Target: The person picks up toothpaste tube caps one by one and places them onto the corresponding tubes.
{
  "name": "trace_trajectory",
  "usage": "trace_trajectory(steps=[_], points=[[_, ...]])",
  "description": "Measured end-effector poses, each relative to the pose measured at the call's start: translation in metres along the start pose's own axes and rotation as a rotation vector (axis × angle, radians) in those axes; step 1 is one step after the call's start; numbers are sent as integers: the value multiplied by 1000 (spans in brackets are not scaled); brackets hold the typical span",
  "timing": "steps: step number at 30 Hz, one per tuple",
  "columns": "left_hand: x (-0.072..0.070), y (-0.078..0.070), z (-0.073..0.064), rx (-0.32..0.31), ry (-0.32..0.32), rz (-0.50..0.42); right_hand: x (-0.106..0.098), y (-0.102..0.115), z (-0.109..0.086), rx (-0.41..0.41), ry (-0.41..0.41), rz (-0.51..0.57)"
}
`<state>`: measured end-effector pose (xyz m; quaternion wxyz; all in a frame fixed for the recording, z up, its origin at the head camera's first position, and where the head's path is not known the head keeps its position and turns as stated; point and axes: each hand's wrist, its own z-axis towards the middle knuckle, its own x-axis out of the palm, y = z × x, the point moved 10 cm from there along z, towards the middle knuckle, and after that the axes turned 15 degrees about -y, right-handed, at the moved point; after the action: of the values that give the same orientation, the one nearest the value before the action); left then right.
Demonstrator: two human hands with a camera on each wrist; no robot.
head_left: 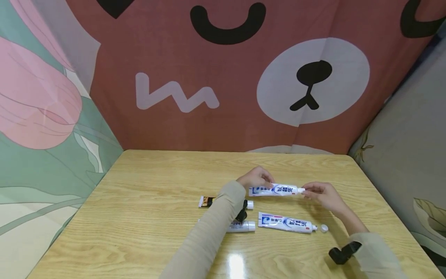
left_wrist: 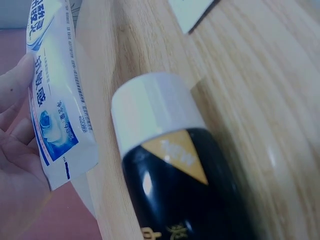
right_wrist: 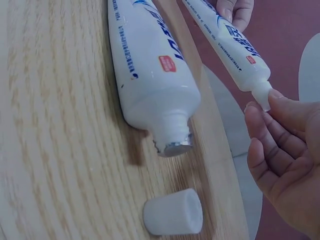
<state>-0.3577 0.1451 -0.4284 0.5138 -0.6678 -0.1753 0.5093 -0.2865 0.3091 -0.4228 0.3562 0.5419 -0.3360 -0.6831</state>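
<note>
My left hand [head_left: 257, 178] grips a white-and-blue toothpaste tube [head_left: 283, 190] near its flat crimped end, thumb over the printed face. At the other end, my right hand [right_wrist: 292, 155] pinches the tube's small white cap [right_wrist: 261, 94] between thumb and index finger. A matching toothpaste tube [head_left: 285, 223] lies on the table nearer the body. Its neck is uncapped, with silvery foil [right_wrist: 175, 148] over the mouth in the right wrist view. Just beyond that mouth lies a loose white cap [right_wrist: 174, 212].
Partly hidden under my left forearm are a black tube [left_wrist: 180, 185] with a white cap and a white tube [head_left: 240, 226]. All lie on a wood-grain table [head_left: 156, 182]. A red patterned cloth [head_left: 237, 128] hangs behind the table's far edge.
</note>
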Motion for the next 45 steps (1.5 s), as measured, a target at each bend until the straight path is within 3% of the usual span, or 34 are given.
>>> trace_trajectory(steps=[15,21,27,45], points=[[-1,5,-1,-6,-4,36,8,-3,0,26,-8,-31],[-6,3,-3,-25,-22,13,10,-1,-2,23,28,59],[-5,2,-3,-13,-6,11,6,3,-1,38,3,115],[-4,4,-2,-33,-16,23,3,-4,2,45,-45,42]])
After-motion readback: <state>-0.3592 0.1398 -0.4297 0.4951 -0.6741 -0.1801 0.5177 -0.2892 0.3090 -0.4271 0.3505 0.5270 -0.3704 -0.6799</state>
